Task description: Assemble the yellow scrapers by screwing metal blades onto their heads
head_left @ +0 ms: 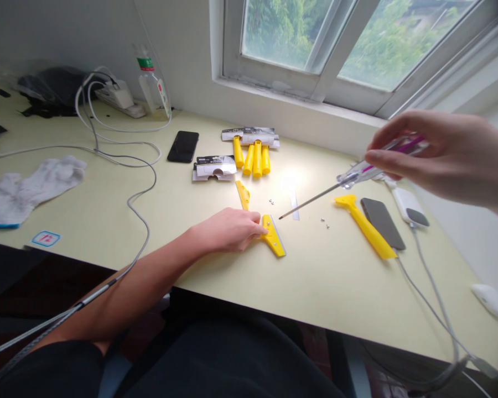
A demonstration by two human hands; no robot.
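My left hand [230, 229] is closed round the handle of a yellow scraper [275, 237], whose head lies on the table with its metal blade edge facing right. Two screws show on that head. In my right hand [444, 155] is a screwdriver [315, 200] with a clear and purple handle; its tip hangs just above and right of the scraper head. Beyond my left hand lies a loose yellow scraper plate [243, 194]. A bare blade [294, 205] and small screws [271, 202] rest behind the screwdriver shaft, with more screws [325, 222] to the right.
A yellow scraper handle [369, 229] lies beside a dark phone [382, 223] at right. Several yellow handles in card sleeves [253, 149] are at the back, near another phone [183, 146]. Cables [143, 221] cross the left side, by a white glove [37, 185] and plastic bottle [151, 88].
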